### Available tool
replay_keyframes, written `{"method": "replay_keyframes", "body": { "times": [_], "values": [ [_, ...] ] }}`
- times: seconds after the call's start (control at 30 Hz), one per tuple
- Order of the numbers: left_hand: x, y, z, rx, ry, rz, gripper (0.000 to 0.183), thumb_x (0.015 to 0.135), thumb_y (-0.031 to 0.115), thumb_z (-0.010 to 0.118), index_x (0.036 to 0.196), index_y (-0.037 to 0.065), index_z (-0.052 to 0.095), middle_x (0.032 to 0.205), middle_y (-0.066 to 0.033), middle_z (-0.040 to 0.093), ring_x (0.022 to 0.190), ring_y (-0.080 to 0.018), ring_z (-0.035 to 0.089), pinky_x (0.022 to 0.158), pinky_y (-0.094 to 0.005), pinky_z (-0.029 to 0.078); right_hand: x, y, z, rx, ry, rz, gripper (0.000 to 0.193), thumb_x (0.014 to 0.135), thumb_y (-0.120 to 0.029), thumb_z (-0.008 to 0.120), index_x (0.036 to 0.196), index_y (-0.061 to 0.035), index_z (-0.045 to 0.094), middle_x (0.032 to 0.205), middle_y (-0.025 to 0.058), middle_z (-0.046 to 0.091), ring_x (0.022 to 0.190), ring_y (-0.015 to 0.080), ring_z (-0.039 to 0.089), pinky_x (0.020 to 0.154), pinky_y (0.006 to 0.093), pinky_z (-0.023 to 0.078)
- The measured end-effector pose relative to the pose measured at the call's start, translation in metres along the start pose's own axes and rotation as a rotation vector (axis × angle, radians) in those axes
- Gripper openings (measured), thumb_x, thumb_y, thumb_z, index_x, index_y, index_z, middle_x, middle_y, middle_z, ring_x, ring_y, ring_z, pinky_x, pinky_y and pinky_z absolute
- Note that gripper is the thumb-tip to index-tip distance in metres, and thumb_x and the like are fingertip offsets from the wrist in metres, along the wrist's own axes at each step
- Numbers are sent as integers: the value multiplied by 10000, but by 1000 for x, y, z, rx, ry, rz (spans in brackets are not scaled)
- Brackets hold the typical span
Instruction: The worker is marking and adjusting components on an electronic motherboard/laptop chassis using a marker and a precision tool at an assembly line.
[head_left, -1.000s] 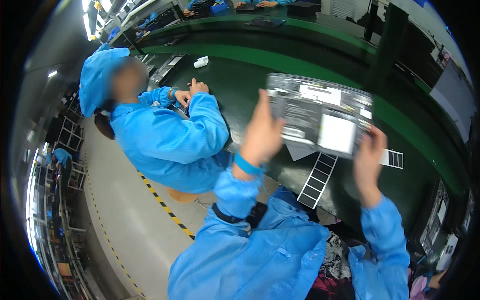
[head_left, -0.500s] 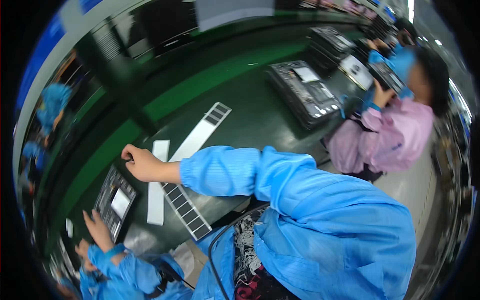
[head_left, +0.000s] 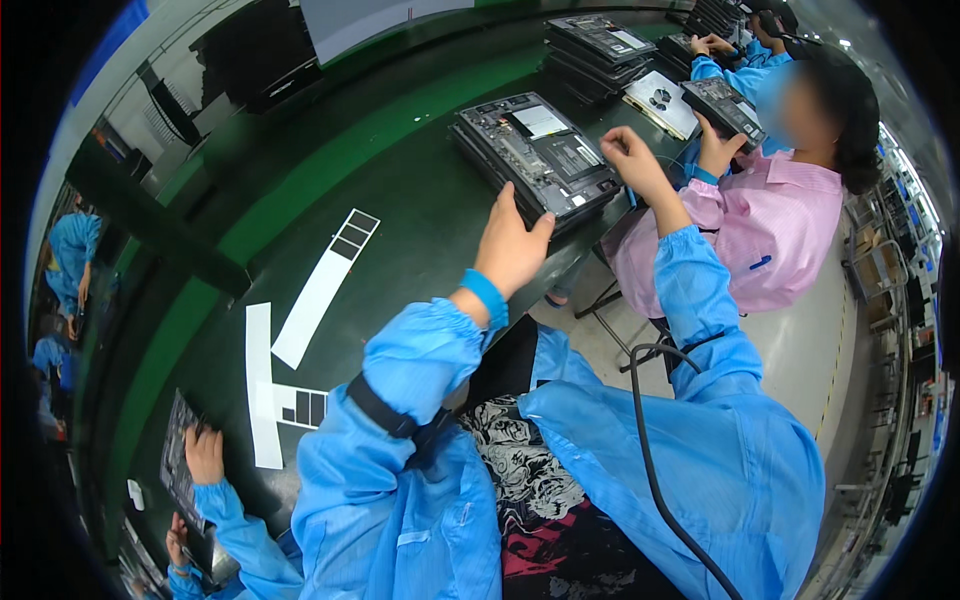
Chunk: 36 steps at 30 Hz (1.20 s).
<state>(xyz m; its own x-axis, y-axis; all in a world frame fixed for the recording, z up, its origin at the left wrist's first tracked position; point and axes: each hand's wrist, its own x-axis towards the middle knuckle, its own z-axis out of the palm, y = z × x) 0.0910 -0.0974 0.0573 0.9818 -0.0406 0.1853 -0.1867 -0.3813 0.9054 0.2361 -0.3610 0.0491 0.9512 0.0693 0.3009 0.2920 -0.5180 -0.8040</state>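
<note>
My left hand [head_left: 515, 243], a blue band at its wrist, is at the near-left edge of a stack of open laptop bases [head_left: 545, 160]. Its thumb and forefinger are spread apart against the top base, which shows bare inner parts and a white label. My right hand [head_left: 637, 168] hovers by the right side of that stack, fingers bent into a pinch. Whatever it may hold is too small to make out. Left of my left arm lie a white strip with dark rectangular stickers [head_left: 322, 290], a plain white strip [head_left: 262, 390] and another strip with black patches [head_left: 300, 404].
A co-worker in pink [head_left: 735, 225] holds a laptop base [head_left: 725, 112] at right, near a white panel [head_left: 660, 103]. More stacked bases [head_left: 600, 50] stand behind. At lower left another person's hand [head_left: 205, 457] touches a laptop base [head_left: 178, 450]. A black cable [head_left: 645, 460] crosses my right side.
My right hand has swung from the strips at left to the laptop stack at right. My left hand has come into view at the stack. The strips now lie differently, and the view has shifted.
</note>
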Motion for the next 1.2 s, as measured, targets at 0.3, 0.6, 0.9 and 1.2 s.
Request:
{"method": "replay_keyframes", "body": {
  "times": [0.3,0.6,0.9,1.2],
  "values": [
    [-6,-12,43,-28,177,-41,864,880,257,633,1469,-120,125,1333,-343,491,1218,-433,525,1022,-388,414,-18,12,32,-71,167,37,122,831,-120,680,925,-44,668,871,116,702,815,206,669,737,326,505],
    [-2,-78,-43,-28,-352,234,598,1019,219,469,1514,10,205,1540,-159,328,1425,-261,314,1155,-330,264,-16,36,49,407,536,-78,109,824,11,663,925,24,701,923,77,702,887,147,626,825,249,468],
    [8,-62,-37,98,-404,160,794,999,423,462,1492,-91,111,1546,-278,215,1459,-317,208,1182,-317,175,-25,73,53,556,430,-130,149,826,30,613,950,14,694,931,68,693,871,141,626,794,239,477],
    [16,-45,7,-320,-223,41,730,983,285,554,1506,-44,165,1537,-184,319,1426,-269,303,1157,-324,243,-40,17,50,388,415,-13,144,802,4,669,942,-25,687,862,33,667,793,117,595,721,226,461]
  ]
}}
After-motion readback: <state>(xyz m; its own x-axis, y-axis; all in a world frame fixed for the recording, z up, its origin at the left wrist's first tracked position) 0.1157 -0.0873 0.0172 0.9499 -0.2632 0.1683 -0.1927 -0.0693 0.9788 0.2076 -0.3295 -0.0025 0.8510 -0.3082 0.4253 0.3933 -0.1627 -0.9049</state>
